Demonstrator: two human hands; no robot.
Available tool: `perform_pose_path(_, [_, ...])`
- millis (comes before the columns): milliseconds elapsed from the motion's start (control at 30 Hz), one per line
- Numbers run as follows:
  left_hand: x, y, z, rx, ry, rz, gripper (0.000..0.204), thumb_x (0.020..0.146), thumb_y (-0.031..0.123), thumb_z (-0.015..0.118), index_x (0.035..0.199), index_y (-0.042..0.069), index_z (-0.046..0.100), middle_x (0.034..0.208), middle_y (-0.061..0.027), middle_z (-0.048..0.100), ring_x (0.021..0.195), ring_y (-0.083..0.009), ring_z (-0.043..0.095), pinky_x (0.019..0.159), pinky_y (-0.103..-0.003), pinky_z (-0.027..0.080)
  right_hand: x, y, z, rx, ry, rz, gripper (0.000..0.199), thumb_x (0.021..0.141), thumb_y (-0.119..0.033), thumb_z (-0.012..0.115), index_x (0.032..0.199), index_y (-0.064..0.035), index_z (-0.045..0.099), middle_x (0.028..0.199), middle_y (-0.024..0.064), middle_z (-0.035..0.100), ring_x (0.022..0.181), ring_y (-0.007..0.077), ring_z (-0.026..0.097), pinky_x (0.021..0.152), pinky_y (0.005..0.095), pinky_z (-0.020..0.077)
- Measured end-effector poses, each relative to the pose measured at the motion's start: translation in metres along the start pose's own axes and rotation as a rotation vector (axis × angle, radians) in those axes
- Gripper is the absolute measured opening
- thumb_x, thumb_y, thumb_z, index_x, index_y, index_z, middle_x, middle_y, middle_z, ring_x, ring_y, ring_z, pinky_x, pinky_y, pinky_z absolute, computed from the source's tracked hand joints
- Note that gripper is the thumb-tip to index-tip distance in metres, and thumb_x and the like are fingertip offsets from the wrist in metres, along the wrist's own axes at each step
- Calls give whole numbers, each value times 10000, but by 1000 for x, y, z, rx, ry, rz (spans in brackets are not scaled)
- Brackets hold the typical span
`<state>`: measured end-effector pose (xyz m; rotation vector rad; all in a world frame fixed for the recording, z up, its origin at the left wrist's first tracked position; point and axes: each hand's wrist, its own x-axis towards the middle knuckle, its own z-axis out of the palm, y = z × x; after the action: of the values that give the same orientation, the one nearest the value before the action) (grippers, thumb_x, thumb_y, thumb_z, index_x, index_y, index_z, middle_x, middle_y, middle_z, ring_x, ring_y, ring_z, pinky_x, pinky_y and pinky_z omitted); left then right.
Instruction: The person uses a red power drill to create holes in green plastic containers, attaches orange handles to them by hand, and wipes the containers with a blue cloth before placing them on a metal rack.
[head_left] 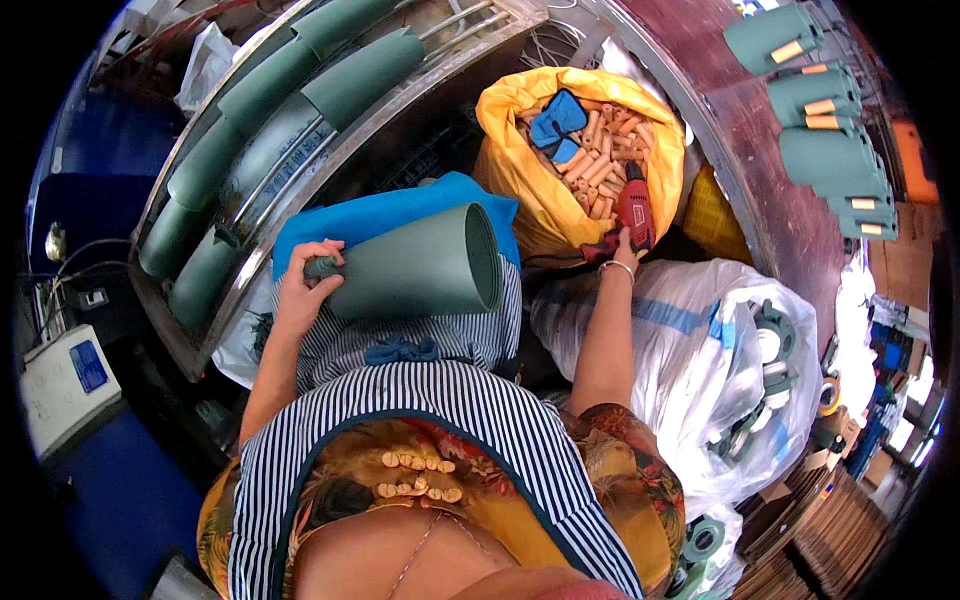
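At the far left we see a white box with a blue panel on a blue bench, well apart from the work. Above it a curved metal rack holds a row of green funnel-shaped pieces.

Our left hand is closed around the narrow neck of a green funnel that lies on its side across our lap, its wide mouth facing right. It rests on a blue cloth over the striped apron. We judge the grip sound, but the wide end is free, so we would press the body down on the lap to stop it rolling or tipping.

Further right, our right hand reaches out with the arm stretched and is closed on a red power tool at the edge of a yellow bag. The bag is full of tan plugs, with blue gloves on top. How firmly the fingers wrap the handle we cannot tell, as the hand is seen from behind. We would lift the tool straight up, clear of the bag's rim, so it does not snag the plastic or spill plugs.

At the right a clear sack holds green flanged rings, just beside our arm. More green funnels sit on the brown table.
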<state>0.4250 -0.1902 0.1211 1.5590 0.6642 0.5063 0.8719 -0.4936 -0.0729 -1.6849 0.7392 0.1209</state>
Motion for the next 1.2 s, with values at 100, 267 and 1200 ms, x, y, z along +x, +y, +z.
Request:
perform_pose_path(100, [-2,-9,-5,103,4,-33,432,753,-112,651,1112,79,505,1008,-65,583,1127,-251,565,1138,-445,313,9,9,-5,164,-308,230,618,821,-357,777,1293,-41,535,1207,126,630,984,319,650,811,490,563])
perform_pose_path(267, [-7,3,0,300,15,-81,375,752,-79,673,1076,60,544,1019,-65,580,1057,-216,570,1039,-364,383,-1,-6,-41,179,-477,423,579,850,-517,663,1258,-120,553,1128,57,653,993,275,633,768,516,535])
perform_pose_path(1200, [-56,-22,9,544,155,434,308,784,177,727,999,66,536,1100,-82,594,1062,-298,567,922,-393,460,-317,-179,-151,-355,-1423,166,590,957,-422,483,1282,69,452,975,282,649,469,176,546,385,221,414])
